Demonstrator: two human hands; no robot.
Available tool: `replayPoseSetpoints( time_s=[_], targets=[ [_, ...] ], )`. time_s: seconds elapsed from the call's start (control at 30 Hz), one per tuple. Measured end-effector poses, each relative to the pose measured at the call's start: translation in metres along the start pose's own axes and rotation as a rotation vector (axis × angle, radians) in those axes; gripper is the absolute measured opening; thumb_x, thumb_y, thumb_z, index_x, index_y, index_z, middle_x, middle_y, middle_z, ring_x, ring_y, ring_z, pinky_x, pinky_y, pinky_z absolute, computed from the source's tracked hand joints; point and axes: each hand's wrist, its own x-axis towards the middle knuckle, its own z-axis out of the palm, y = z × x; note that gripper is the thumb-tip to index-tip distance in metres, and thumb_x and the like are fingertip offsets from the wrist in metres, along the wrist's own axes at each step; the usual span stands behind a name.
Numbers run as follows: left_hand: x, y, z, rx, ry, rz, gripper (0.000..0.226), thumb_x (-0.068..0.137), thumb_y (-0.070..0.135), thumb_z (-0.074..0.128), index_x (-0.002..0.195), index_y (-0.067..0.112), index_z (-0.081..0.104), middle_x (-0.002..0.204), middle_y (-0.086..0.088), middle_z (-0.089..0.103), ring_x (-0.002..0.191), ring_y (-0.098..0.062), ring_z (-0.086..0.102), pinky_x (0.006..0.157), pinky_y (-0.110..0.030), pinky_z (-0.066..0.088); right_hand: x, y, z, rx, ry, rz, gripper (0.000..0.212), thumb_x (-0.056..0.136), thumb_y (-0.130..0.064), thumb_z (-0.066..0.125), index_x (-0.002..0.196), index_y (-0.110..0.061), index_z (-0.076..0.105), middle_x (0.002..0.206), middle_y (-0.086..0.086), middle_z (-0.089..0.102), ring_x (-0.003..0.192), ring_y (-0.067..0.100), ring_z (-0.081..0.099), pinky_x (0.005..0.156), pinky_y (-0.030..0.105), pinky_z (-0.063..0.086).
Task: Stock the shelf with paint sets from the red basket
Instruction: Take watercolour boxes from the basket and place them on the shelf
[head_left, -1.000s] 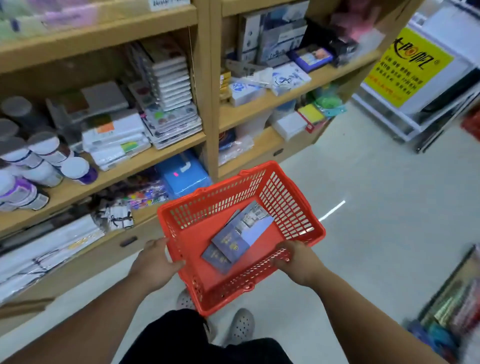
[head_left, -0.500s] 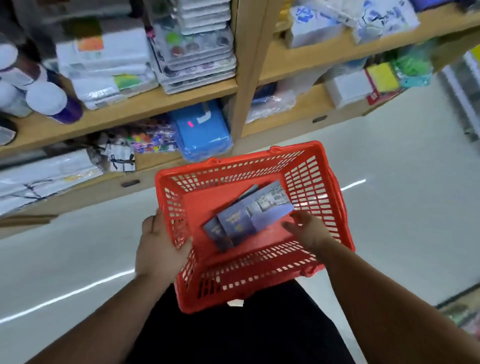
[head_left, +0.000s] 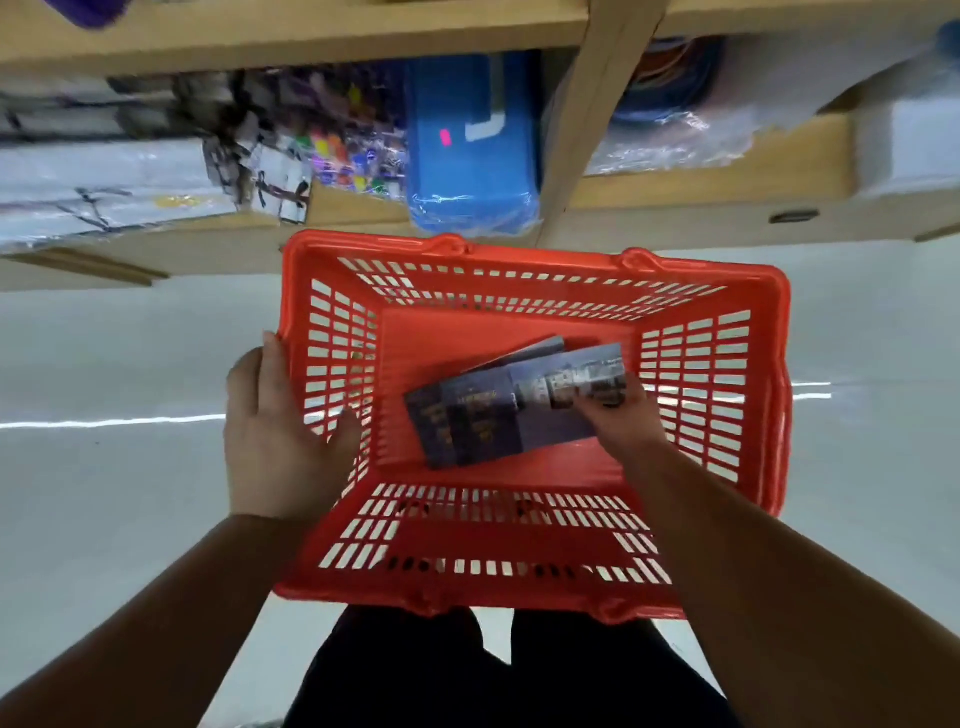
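**A:** What step are we on?

**B:** Head view: I'm at the pick-up step. My left hand (head_left: 280, 441) holds the left wall of the red basket (head_left: 545, 260), thumb inside and fingers curled round the outside. My right hand (head_left: 618, 415) is down inside the basket. Its fingers are bent over the right end of the top box of the paint sets (head_left: 493, 410). I think it has a pinch on that box, but the thumb is hidden.

**A:** Where are the boxes?

**B:** They all lie flat on the basket floor in a messy fan. None is on the shelf (head_left: 805, 156) yet.

**A:** What comes next?

**B:** My guess is to lift the top box out without dragging the others, then find a gap. The low shelf by the blue box (head_left: 467, 156) looks full, so I must look up.

**A:** What changed?

**B:** Half a second ago my right hand only touched the box's corner, and now its fingers are over the end. A second ago it held the basket's rim. My head has tipped down, so the upper shelves are out of view.
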Motion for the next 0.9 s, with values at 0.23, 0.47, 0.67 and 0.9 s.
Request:
replayPoseSetpoints(
  time_s=[0.23,0.47,0.67,0.9],
  targets=[
    [-0.011,0.021,0.001,0.126,0.183,0.406,0.076,0.085,0.035,0.069,0.145,-0.005,0.044,0.146,-0.031,0.048,0.137,-0.045,0.042,0.115,-0.055,0.031,-0.003,-0.009,0.018,0.08,-0.114,-0.075,0.033,0.093,-0.026,0.074,0.125,-0.02,0.069,0.11,0.001,0.071,0.098,0.025,0.067,0.077,0.029,0.047],
    [0.032,0.044,0.075,0.193,-0.508,0.21,0.071,0.087,0.041,0.074,0.148,0.014,0.05,0.148,-0.011,0.052,0.134,-0.033,0.05,0.11,-0.043,0.042,-0.003,0.0,0.033,0.425,-0.038,0.262,0.048,0.103,-0.033,0.057,0.147,-0.016,0.053,0.12,0.011,0.065,0.105,0.026,0.063,0.093,0.025,0.051],
    [0.083,0.033,0.146,0.434,-0.832,0.164,0.072,0.085,0.061,0.073,0.137,0.015,0.053,0.133,-0.012,0.061,0.111,-0.03,0.06,0.083,-0.036,0.045,-0.009,0.004,0.075,0.76,-0.154,0.448,0.023,0.088,-0.035,0.08,0.084,-0.016,0.067,0.092,0.009,0.066,0.08,0.021,0.064,0.082,0.042,0.055],
    [0.072,0.019,0.166,0.127,-0.811,0.099,0.047,0.084,0.045,0.08,0.11,0.013,0.059,0.102,-0.005,0.067,0.092,-0.024,0.064,0.076,-0.039,0.049,-0.004,-0.014,0.085,1.016,-0.143,0.377,0.028,0.096,-0.02,0.07,0.123,-0.014,0.067,0.113,0.009,0.074,0.094,0.022,0.069,0.092,0.042,0.055]
  ],
)
